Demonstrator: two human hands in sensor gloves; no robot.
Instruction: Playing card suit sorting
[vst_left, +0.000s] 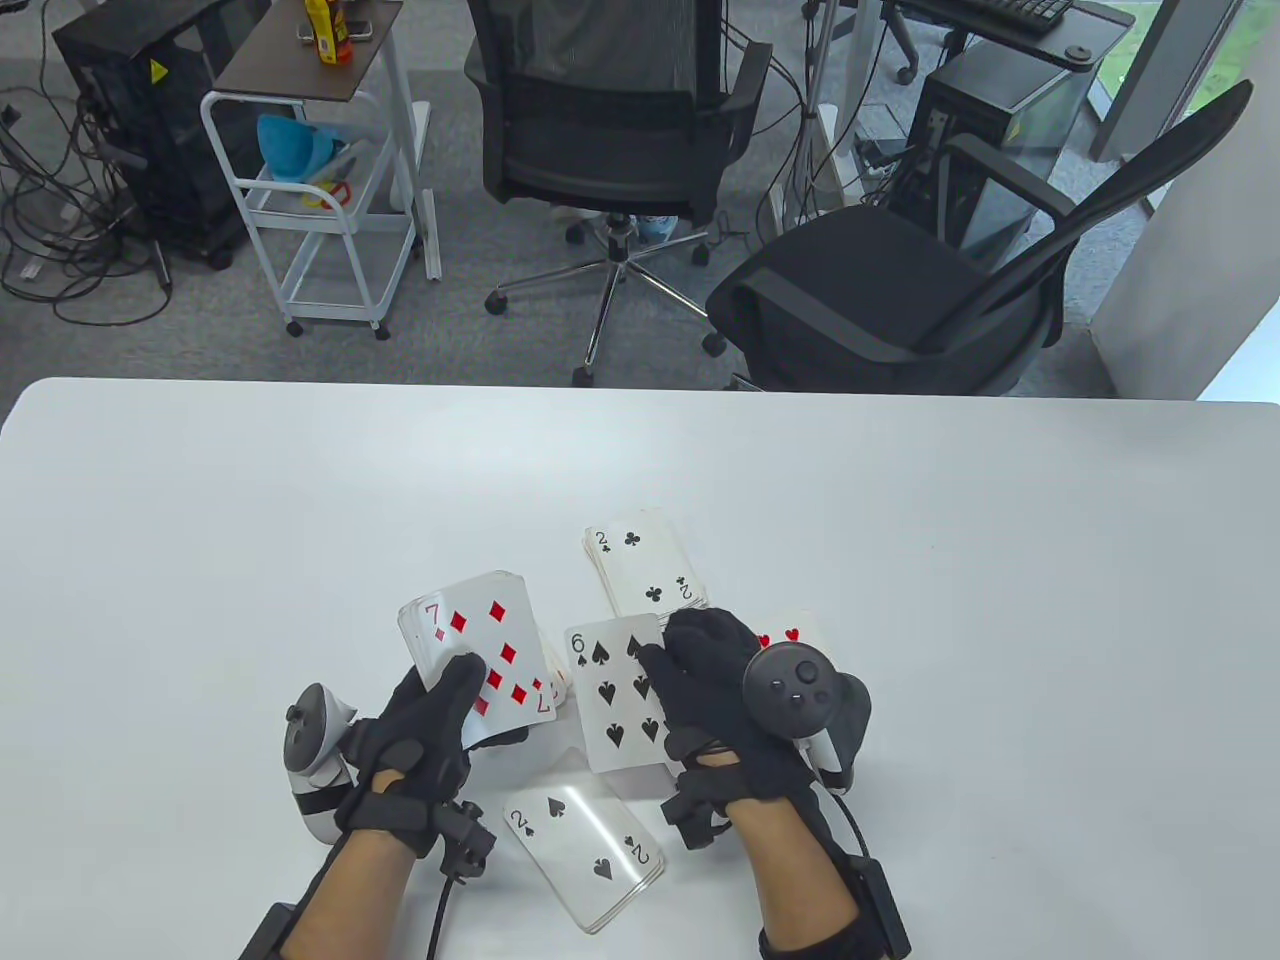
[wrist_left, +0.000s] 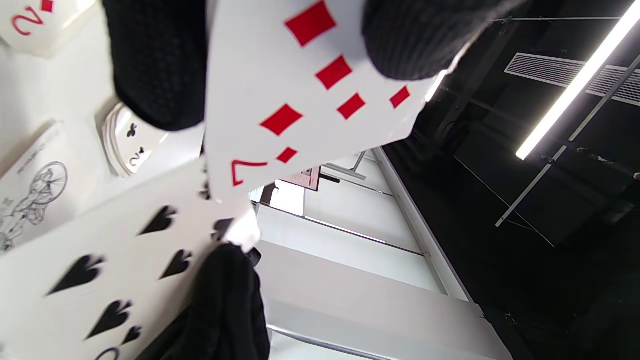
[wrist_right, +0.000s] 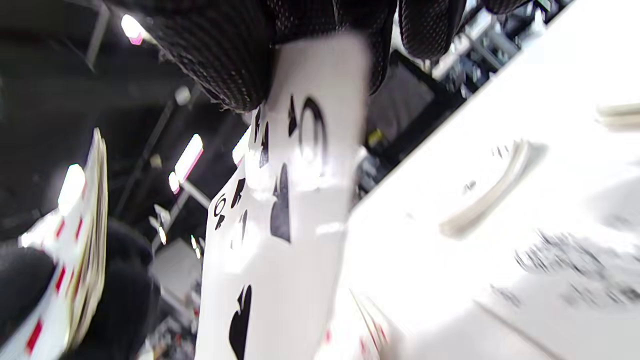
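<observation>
Playing cards lay in several face-up piles near the front edge of the white tabletop (vst_left: 300, 480). Farthest from the person sat a clubs pile (vst_left: 647, 570) with the two of clubs on top. Nearest the person lay a spades pile (vst_left: 585, 845), topped by the two of spades and turned at an angle. A hearts pile (vst_left: 797, 632) showed only two red pips, most of it hidden behind the right hand. Between the held deck and the six of spades, a sliver of another pile could be seen, its suit not readable from the table view; the left wrist view showed a red two with a diamond pip at its top left corner.

The left hand (vst_left: 425, 745) gripped the remaining deck (vst_left: 480, 655) above the tabletop, thumb curled across its face, the seven of diamonds uppermost. The right hand (vst_left: 725, 700) pinched the six of spades (vst_left: 615, 695) by its right edge, fingers curled over the card, holding it face up just beside the deck and above the spades pile. In the right wrist view the six appeared blurred, clamped between gloved fingertips (wrist_right: 235, 60) at its top.

Beyond the tabletop stood two black office chairs (vst_left: 850, 290) and a white trolley (vst_left: 320, 200).
</observation>
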